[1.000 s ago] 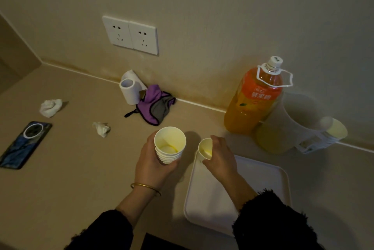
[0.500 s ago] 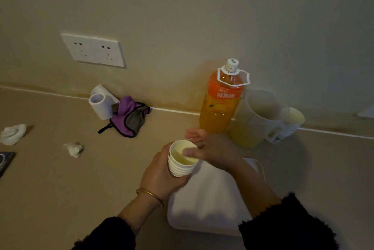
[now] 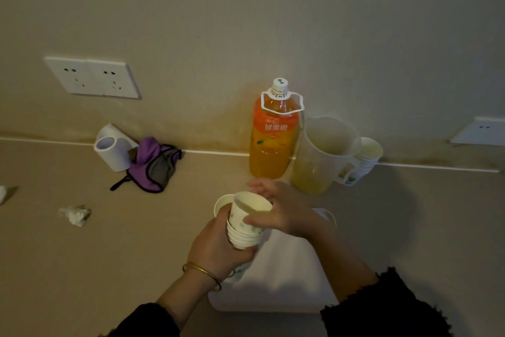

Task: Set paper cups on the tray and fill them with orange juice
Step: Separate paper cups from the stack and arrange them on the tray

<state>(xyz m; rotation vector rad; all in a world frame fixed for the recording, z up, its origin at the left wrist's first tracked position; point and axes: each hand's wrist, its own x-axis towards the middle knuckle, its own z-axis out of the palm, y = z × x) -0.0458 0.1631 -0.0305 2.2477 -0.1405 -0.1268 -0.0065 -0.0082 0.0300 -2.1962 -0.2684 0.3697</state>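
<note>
Because nested paper cups cling together, the left hand (image 3: 218, 250) curls its fingers round the stack (image 3: 241, 237) to brace it, while the right hand (image 3: 285, 212) pinches the top cup (image 3: 250, 209) by its wall, thumb in front, fingers behind, tilting it loose. This sits at frame centre, over the upper left corner of the tray (image 3: 287, 284), a smooth white slab with rounded corners and a low rim. Another cup rim (image 3: 220, 204) shows behind the stack; whether it stands on the tray I cannot tell. The cups are thin, white, tapered, with rolled lips and a faint green print. Above centre, by the wall, stand the capped bottle (image 3: 273, 142), clear plastic full of orange, and a translucent jug (image 3: 319, 156) holding a little juice, likely kept near for pouring
</note>
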